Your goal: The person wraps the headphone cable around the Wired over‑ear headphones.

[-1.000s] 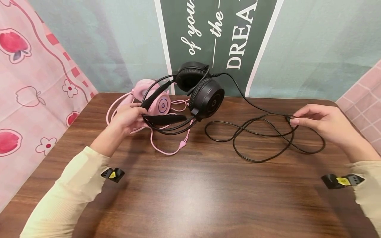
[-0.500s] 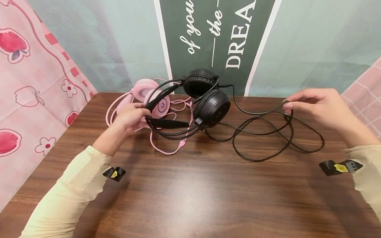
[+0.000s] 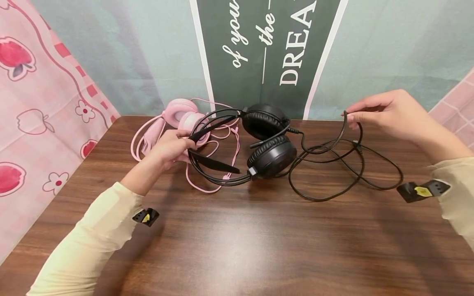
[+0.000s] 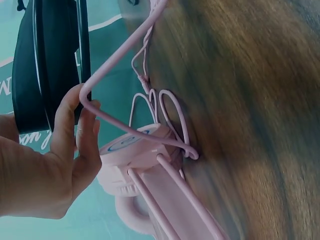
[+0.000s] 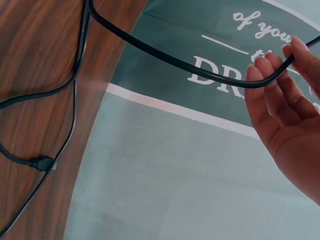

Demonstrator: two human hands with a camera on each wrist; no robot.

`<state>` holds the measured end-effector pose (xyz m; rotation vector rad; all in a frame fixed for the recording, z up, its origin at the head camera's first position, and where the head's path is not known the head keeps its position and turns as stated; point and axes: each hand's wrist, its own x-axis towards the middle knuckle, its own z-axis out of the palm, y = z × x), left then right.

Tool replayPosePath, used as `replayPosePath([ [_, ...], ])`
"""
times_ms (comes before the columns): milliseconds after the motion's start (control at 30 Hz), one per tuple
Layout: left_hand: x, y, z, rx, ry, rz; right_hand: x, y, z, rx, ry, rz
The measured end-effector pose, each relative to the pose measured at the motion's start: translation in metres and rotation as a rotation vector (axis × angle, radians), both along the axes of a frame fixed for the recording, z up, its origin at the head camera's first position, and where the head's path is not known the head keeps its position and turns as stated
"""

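My left hand (image 3: 168, 150) grips the black headphones (image 3: 272, 158) by the middle of the headband, with the two ear cups pointing right over the table. In the left wrist view, fingers and thumb wrap the black band (image 4: 42, 70). My right hand (image 3: 385, 111) pinches the black cable (image 3: 344, 123) between thumb and fingertips, lifted above the tabletop. The right wrist view shows that cable (image 5: 200, 72) running across the fingertips. Pink headphones (image 3: 181, 111) lie behind the left hand, partly covered by it and by the black headband.
The brown wooden table (image 3: 237, 242) carries loose black cable loops (image 3: 318, 200) at right, with a small black plug (image 5: 42, 163) among them. Pink cord (image 3: 201, 190) runs under the black headphones. A lettered cloth backdrop (image 3: 266, 61) hangs behind; a pink curtain (image 3: 33, 107) is at left.
The black headphones have come lower and to the right with my left hand. My right hand has risen and moved left; it held the cable near the plug and now lifts another stretch of it.
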<state>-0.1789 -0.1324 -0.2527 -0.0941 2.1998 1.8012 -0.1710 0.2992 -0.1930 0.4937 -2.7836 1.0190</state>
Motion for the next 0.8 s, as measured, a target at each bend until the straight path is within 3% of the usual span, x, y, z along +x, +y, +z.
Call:
replayPosePath([
  [267, -0.002, 0.011, -0.003, -0.029, -0.024, -0.046, -0.006, -0.017, 0.006, 0.054, -0.022, 0.044],
  [633, -0.002, 0.019, -0.003, -0.029, -0.023, -0.086, -0.013, -0.025, 0.011, 0.22, 0.097, 0.2],
  [800, -0.001, 0.023, -0.004, -0.03, -0.034, -0.083, -0.015, -0.027, 0.014, 0.248, 0.032, 0.183],
])
